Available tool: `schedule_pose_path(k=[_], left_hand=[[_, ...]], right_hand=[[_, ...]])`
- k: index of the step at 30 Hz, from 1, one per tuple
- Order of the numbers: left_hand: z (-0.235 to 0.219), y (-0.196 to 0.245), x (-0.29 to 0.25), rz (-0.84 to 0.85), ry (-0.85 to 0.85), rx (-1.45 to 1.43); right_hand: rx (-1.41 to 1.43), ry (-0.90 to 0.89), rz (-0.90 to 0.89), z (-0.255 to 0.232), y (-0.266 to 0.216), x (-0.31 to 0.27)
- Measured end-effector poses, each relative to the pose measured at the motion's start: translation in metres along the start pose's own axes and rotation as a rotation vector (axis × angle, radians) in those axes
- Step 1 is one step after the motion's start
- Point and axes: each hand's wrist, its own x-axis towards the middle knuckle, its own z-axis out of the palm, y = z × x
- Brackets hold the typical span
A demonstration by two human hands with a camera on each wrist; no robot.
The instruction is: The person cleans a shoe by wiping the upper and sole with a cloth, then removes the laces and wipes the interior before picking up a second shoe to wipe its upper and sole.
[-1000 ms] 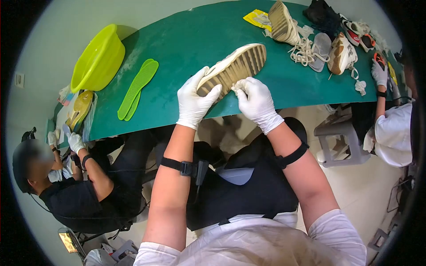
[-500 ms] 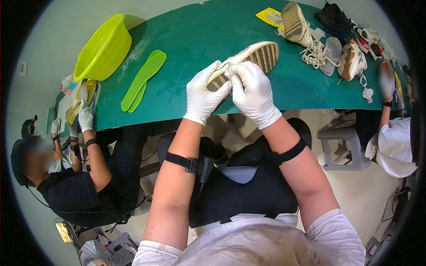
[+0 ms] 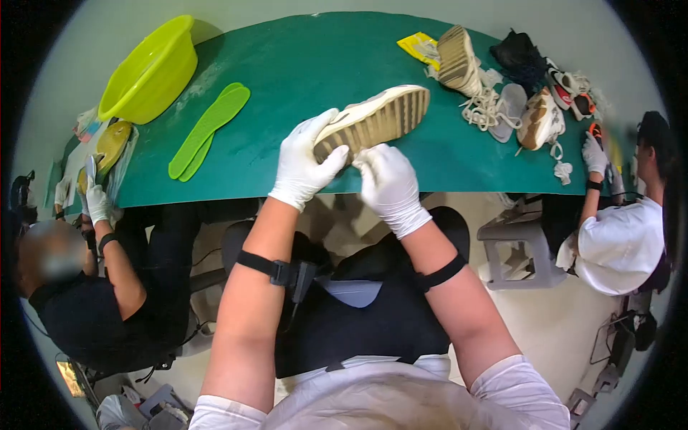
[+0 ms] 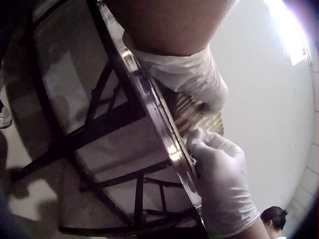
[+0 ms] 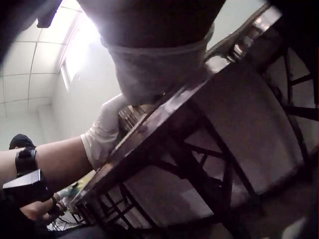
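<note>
My gloved left hand point(image 3: 304, 159) grips a cream sneaker point(image 3: 380, 118) by its heel end, thumb on the ridged tan sole. The sneaker lies tilted on its side, sole toward me, over the table's near edge. My gloved right hand point(image 3: 390, 185) has curled fingers and pinches a small crumpled white wipe point(image 3: 361, 153), mostly hidden by the fingertips, right at the sole's lower edge. In the left wrist view the striped sole point(image 4: 188, 110) shows between the two hands. The right wrist view has the left hand point(image 5: 105, 132) around the sneaker, with the right hand's fingers hidden.
Green insoles point(image 3: 211, 129) and a yellow-green basin point(image 3: 150, 72) stand left on the green table point(image 3: 287, 79). At the right are another cream sneaker point(image 3: 459, 61), a grey insole point(image 3: 509, 111), a brown-and-white shoe point(image 3: 539, 122) and a yellow packet point(image 3: 417, 47). People sit at both sides.
The right hand rose over the sneaker's side half a second ago, then came back down to the sole's lower edge. The left hand keeps its grip; the sole now faces me again.
</note>
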Motion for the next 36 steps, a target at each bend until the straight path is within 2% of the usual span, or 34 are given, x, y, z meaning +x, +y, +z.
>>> schedule_pose_path(k=[6, 8, 9, 12, 14, 16, 17, 21, 26, 28, 29, 31, 34, 36], left_hand=[[0.003, -0.004, -0.001, -0.021, 0.027, -0.032], [0.003, -0.005, 0.001, -0.049, 0.011, -0.059], [0.002, -0.005, 0.002, -0.056, -0.004, -0.068], [0.000, -0.011, 0.002, 0.008, -0.027, -0.063], [-0.002, -0.011, -0.001, -0.017, -0.059, -0.083], [-0.001, -0.010, 0.000, -0.092, -0.042, -0.089], [0.001, -0.009, 0.001, -0.119, -0.033, -0.097], [0.010, -0.006, -0.002, -0.177, 0.057, -0.152], [0.006, -0.001, 0.000, -0.186, 0.058, -0.117], [-0.002, 0.002, 0.000, -0.214, -0.062, -0.109], [-0.006, -0.001, 0.001, -0.117, -0.094, -0.100], [-0.014, 0.000, 0.000, -0.108, -0.184, -0.082], [-0.009, 0.004, -0.003, -0.101, -0.146, -0.043], [-0.007, 0.000, -0.003, -0.094, -0.103, -0.026]], right_hand=[[0.055, -0.038, 0.124, -0.014, -0.006, 0.004], [0.312, -0.048, 0.385, -0.033, -0.009, 0.013], [0.433, 0.061, 0.419, -0.037, -0.004, 0.013], [0.206, 0.122, 0.413, -0.063, 0.017, 0.017], [0.117, 0.159, 0.434, -0.060, 0.037, 0.003], [-0.208, 0.131, 0.283, -0.060, 0.044, -0.006], [-0.170, 0.106, 0.238, -0.054, 0.045, -0.009], [-0.298, 0.018, 0.294, -0.054, 0.043, -0.009], [-0.298, 0.011, 0.287, -0.056, 0.045, -0.010], [-0.279, 0.010, 0.284, -0.058, 0.046, -0.009], [-0.227, 0.032, 0.286, -0.059, 0.048, -0.009], [-0.170, 0.062, 0.263, -0.057, 0.042, -0.010], [-0.171, 0.071, 0.193, -0.055, 0.028, 0.008], [0.034, 0.114, 0.085, -0.049, 0.006, 0.026]])
